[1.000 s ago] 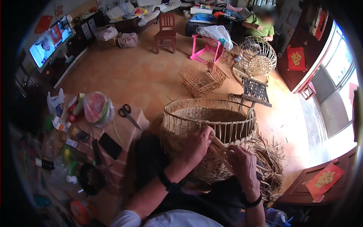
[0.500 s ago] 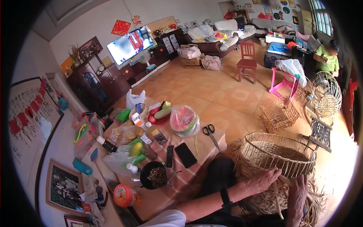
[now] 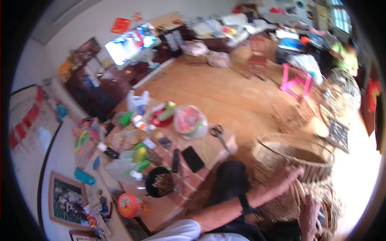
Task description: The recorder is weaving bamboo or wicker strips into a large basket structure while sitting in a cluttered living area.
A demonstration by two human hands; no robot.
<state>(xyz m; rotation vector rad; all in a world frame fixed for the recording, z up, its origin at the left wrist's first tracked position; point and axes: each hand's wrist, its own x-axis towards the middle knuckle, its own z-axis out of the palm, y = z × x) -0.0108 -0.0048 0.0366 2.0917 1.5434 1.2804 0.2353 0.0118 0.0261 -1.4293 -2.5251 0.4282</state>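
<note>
A large round woven basket (image 3: 317,172) stands at the right, with pale upright stakes round its wall. Against its near side, my left hand (image 3: 284,180) is closed, its fingers on a pale flat weaving strip (image 3: 297,193) that hangs below them. My right hand (image 3: 309,219) is lower and further right, beside the strip and the loose straw. Motion smears its fingers, so its grip is unclear. Loose straw-like fibre (image 3: 277,207) spreads under and around the basket.
A cloth-covered table (image 3: 189,182) at the left carries scissors (image 3: 219,136), a black phone (image 3: 193,159), a dark bowl (image 3: 160,181) and a bagged watermelon (image 3: 189,121). Beyond the basket are a wicker basket (image 3: 295,114), a pink stool (image 3: 297,82) and a person in green (image 3: 346,59).
The whole view has shifted and blurred. My right hand has drawn lower, away from the basket rim, while my left hand stays at the near side.
</note>
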